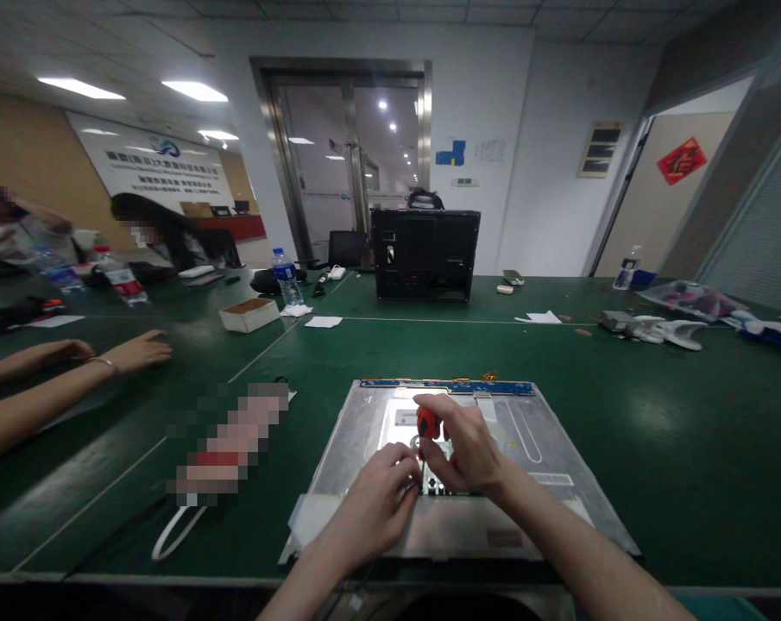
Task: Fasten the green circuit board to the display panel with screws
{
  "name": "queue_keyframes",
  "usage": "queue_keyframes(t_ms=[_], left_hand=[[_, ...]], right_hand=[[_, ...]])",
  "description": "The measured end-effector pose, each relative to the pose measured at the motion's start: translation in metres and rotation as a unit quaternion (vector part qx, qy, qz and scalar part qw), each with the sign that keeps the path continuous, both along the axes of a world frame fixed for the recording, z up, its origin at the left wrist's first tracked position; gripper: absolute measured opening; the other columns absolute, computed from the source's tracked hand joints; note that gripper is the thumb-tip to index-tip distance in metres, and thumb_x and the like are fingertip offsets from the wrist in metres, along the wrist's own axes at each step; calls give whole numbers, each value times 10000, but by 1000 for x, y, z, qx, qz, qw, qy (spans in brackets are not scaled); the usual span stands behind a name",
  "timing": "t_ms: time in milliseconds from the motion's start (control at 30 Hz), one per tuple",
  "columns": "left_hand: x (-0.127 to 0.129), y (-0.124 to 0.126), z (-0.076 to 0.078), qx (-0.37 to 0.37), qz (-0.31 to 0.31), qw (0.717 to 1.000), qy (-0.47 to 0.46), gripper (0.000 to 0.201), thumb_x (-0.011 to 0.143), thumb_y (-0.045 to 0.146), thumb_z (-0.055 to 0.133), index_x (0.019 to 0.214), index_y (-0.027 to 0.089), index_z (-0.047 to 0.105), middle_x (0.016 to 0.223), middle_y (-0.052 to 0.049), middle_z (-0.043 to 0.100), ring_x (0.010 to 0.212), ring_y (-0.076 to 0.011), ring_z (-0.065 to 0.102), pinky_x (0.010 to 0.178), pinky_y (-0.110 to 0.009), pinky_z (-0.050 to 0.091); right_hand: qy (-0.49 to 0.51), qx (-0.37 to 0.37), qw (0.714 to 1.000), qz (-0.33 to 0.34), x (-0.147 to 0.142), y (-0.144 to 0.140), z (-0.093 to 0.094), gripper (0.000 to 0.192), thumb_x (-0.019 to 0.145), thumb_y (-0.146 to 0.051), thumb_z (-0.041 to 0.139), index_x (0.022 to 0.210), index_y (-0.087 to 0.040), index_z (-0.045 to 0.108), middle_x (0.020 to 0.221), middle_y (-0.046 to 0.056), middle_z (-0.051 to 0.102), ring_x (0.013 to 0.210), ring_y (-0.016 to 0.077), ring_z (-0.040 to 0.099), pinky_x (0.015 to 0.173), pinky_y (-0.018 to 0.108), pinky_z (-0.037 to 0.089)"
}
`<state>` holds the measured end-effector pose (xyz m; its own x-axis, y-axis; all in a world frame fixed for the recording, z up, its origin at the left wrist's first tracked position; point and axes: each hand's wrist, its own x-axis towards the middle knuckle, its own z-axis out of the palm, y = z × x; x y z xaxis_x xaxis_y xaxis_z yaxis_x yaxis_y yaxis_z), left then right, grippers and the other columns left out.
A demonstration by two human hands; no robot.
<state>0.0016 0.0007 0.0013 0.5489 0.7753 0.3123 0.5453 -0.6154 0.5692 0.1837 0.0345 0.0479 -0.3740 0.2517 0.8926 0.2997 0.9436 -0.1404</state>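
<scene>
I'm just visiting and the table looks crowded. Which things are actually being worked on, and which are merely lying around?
In use:
screwdriver, gripped by the right hand
metal panel, with the left hand resting on it

Lying about:
black computer case
water bottle
small cardboard box
white cable

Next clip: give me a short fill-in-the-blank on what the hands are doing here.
1. The right hand grips a screwdriver with a ____ handle.
2. Both hands work over a flat ____ panel.
3. The left hand rests by the screwdriver's ____.
4. The table is ____.

Missing words: red; metal; tip; green
</scene>
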Motion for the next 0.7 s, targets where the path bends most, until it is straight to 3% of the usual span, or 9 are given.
queue_keyframes(t_ms=[333, 700], left_hand=[[-1, 0, -1, 8, 6, 1000, 0, 178, 873, 120, 495, 916, 187, 654, 986, -92, 625, 934, -238, 593, 798, -336, 503], [-3, 1, -7, 10, 7, 1000, 0, 197, 861, 123, 526, 972, 192, 674, 1002, -90, 627, 942, -238, 588, 826, -349, 508]], right_hand=[[13, 2, 999, -33, -3, 2, -5, 476, 843, -137, 476, 1309, -207, 412, 787, -1, 603, 580, 126, 538, 470, 217, 425], [6, 22, 998, -53, -3, 3, -8, 393, 922, -232, 508, 1302, -214, 410, 716, -32, 593, 542, 122, 516, 468, 223, 396]])
